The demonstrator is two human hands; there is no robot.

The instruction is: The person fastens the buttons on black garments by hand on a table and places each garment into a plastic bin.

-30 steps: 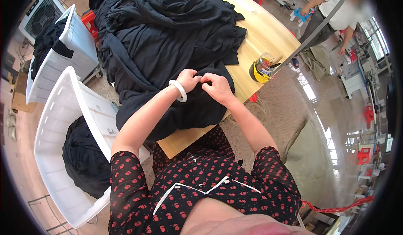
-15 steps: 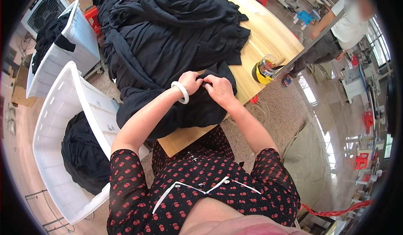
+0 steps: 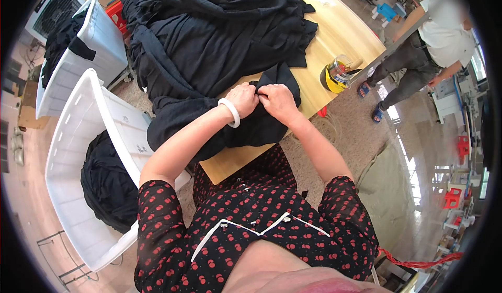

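Observation:
A black garment (image 3: 256, 123) lies across the near end of the wooden table (image 3: 230, 163), part of it hanging over the edge. My left hand (image 3: 242, 100), a white bangle at its wrist, grips the cloth with bent fingers. Right beside it, my right hand (image 3: 278, 103) pinches the same garment, its fingers curled down; the fingertips of both hands are partly hidden in the fabric. Beyond my hands a large heap of black garments (image 3: 225, 36) covers most of the tabletop.
A glass jar with a yellow-and-black label (image 3: 334, 77) holds tools near the table's right edge. At left stand a white bin (image 3: 68, 188) with black cloth and another white bin (image 3: 107, 42). A person (image 3: 444, 36) stands beyond the table at right.
Both hands have stayed close together on the garment, with the left now lying nearer the right. The view has shifted slightly. The person at right has changed stance, and both feet now show.

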